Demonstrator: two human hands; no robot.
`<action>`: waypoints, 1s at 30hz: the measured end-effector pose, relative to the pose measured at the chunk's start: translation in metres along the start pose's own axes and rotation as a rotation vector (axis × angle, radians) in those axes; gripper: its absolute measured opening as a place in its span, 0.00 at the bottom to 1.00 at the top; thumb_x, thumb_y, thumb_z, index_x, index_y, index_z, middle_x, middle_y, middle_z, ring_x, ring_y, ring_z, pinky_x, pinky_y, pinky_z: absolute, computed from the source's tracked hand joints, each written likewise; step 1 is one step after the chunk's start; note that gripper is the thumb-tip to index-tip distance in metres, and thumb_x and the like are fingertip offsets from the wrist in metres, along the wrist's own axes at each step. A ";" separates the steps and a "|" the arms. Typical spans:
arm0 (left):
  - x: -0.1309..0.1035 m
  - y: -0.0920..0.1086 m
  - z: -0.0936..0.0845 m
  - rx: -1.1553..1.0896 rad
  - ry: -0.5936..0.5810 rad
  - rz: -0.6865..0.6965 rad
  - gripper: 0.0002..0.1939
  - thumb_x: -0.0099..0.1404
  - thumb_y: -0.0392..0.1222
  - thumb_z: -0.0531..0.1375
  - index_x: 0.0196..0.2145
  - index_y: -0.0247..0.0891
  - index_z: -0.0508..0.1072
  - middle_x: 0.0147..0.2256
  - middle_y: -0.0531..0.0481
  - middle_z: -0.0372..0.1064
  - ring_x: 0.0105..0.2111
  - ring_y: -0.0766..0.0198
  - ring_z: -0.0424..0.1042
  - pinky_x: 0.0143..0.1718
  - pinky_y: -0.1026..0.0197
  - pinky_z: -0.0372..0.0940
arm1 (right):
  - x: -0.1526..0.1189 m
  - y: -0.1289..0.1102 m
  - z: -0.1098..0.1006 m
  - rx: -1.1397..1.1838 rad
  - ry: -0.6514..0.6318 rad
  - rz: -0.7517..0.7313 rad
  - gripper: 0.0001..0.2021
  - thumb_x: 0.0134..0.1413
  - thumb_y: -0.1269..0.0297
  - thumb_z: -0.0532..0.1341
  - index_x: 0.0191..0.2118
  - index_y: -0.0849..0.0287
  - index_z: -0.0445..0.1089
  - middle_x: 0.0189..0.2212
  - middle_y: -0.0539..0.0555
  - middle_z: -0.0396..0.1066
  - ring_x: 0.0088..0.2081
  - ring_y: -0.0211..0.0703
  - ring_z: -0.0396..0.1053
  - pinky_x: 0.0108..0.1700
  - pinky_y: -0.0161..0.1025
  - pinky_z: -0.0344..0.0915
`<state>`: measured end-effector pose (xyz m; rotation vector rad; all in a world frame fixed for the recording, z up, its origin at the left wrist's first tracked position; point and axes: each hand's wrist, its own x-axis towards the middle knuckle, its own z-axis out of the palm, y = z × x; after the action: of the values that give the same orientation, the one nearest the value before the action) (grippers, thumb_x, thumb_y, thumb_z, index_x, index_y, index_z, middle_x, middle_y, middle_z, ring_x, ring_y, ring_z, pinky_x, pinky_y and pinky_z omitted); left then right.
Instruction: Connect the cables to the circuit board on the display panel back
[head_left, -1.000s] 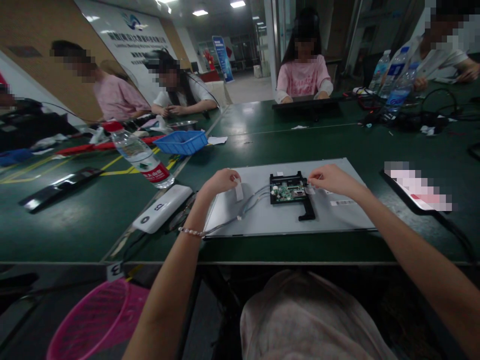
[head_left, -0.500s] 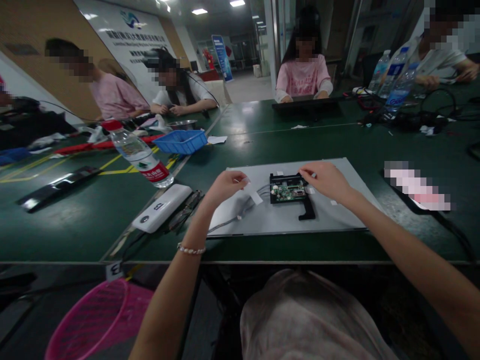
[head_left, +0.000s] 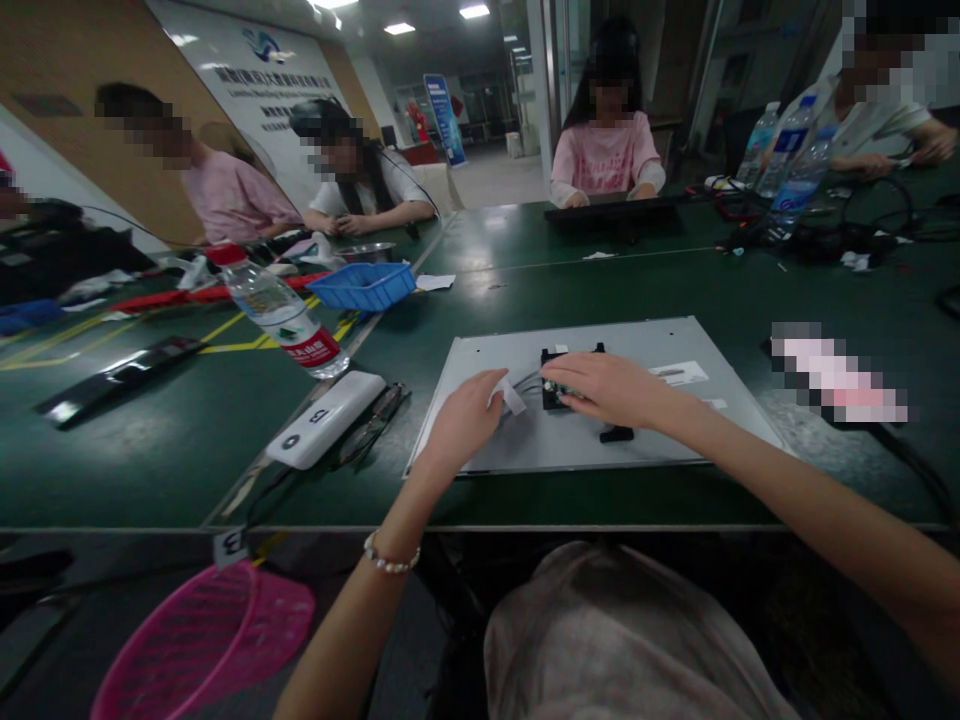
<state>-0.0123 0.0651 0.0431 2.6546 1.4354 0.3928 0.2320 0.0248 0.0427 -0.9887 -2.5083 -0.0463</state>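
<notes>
A green circuit board (head_left: 553, 388) in a black plastic bracket (head_left: 616, 435) lies on a flat grey metal panel (head_left: 525, 450). Thin grey wires (head_left: 531, 382) run from the board's left side, with a strip of white tape (head_left: 514, 397) across them. My left hand (head_left: 469, 415) rests over the wires left of the tape, its thumb and fingers a little apart. Over the board lies my right hand (head_left: 607, 385), fingers stretched out towards the wire end and hiding most of the board. Whether the fingertips press on a connector cannot be seen.
Left of the panel are a white power bank (head_left: 326, 420), glasses (head_left: 375, 425) and a water bottle (head_left: 289, 320). Beyond stands a blue tray (head_left: 364, 288). A phone (head_left: 836, 375) lies to the right. A pink basket (head_left: 202, 640) is below the table edge. Several people sit around.
My right hand has moved left from the bracket's upper right corner to cover the board. My left hand has come down and right, over the wires. A white label on the panel is now uncovered.
</notes>
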 end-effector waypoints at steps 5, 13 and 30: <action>-0.010 0.005 0.013 0.061 -0.067 -0.053 0.23 0.68 0.35 0.47 0.60 0.31 0.58 0.56 0.39 0.64 0.54 0.58 0.66 0.56 0.59 0.59 | 0.021 -0.030 0.022 -0.048 -0.137 -0.233 0.20 0.59 0.65 0.56 0.54 0.70 0.65 0.54 0.67 0.66 0.58 0.53 0.60 0.58 0.49 0.56; -0.012 0.019 0.021 0.260 -0.051 -0.057 0.15 0.68 0.33 0.48 0.50 0.30 0.65 0.42 0.39 0.74 0.43 0.56 0.73 0.46 0.58 0.64 | 0.020 -0.045 0.031 -0.046 -0.191 -0.189 0.27 0.61 0.49 0.51 0.50 0.71 0.67 0.47 0.67 0.71 0.49 0.54 0.66 0.54 0.49 0.60; -0.002 0.018 0.009 0.189 -0.100 -0.024 0.17 0.67 0.46 0.53 0.49 0.34 0.64 0.44 0.39 0.72 0.44 0.54 0.72 0.43 0.59 0.63 | 0.012 -0.044 -0.001 0.090 -0.213 -0.120 0.19 0.62 0.58 0.53 0.55 0.60 0.65 0.44 0.61 0.72 0.45 0.50 0.69 0.47 0.46 0.64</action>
<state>0.0034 0.0534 0.0376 2.7529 1.5428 0.1255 0.1955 -0.0002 0.0539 -0.8454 -2.7344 0.1412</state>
